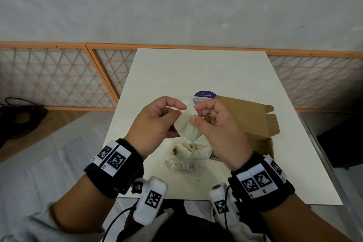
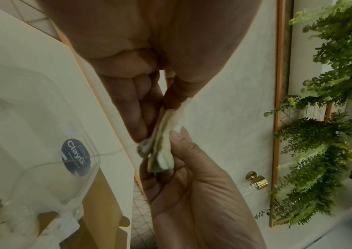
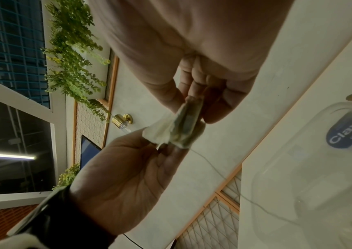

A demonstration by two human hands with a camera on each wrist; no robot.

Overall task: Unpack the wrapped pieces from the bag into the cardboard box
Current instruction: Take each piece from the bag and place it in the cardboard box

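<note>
Both hands [image 1: 155,122] [image 1: 218,124] pinch one wrapped piece [image 1: 187,126] between them.

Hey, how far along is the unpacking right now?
Early or midway. Done: the box is open on the table, but its inside is hidden, so I can't count pieces. In hand: left hand and right hand both pinch one wrapped piece above the bag. Left: the bag holds more pieces.

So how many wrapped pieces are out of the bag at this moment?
1: the wrapped piece pinched between the left hand and right hand above the bag. More sit jumbled inside the bag, too unclear to count.
</note>
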